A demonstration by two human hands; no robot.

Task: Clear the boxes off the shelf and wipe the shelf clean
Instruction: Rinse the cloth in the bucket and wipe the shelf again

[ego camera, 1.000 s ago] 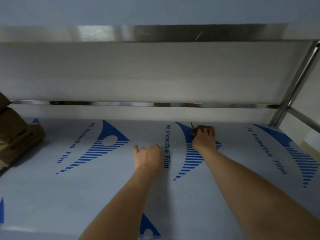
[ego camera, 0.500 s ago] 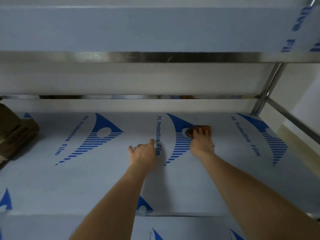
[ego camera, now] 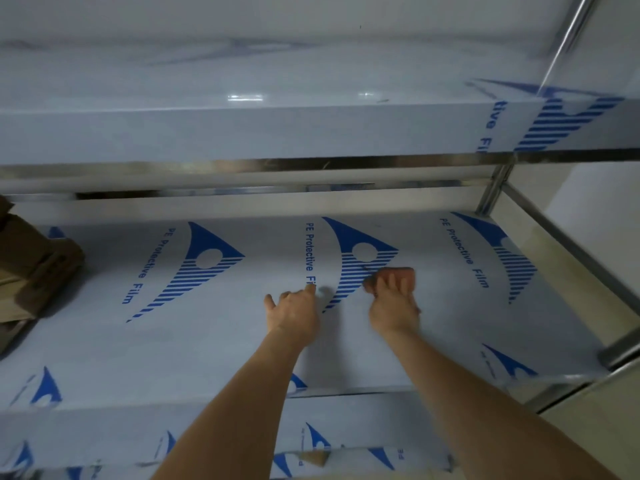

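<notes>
Head view: wiping the shelf [ego camera: 450, 323] now.
Right hand [ego camera: 393, 301] gripping a brownish cloth [ego camera: 403, 273], left hand [ego camera: 294, 311] relaxed, loose; probably needing sweeps toward cardboard boxes [ego camera: 38, 268] next.

Printed in blue on the pale film-covered steel shelf [ego camera: 450, 323]: "PE Protective Film", legible left of centre, partly hidden at "Film" near the middle, and again toward the right edge. Readable on the front lip of the film-covered upper shelf [ego camera: 242, 133], right end: only "tive Fi". Blurred print along the lower front edge, illegible.
</notes>
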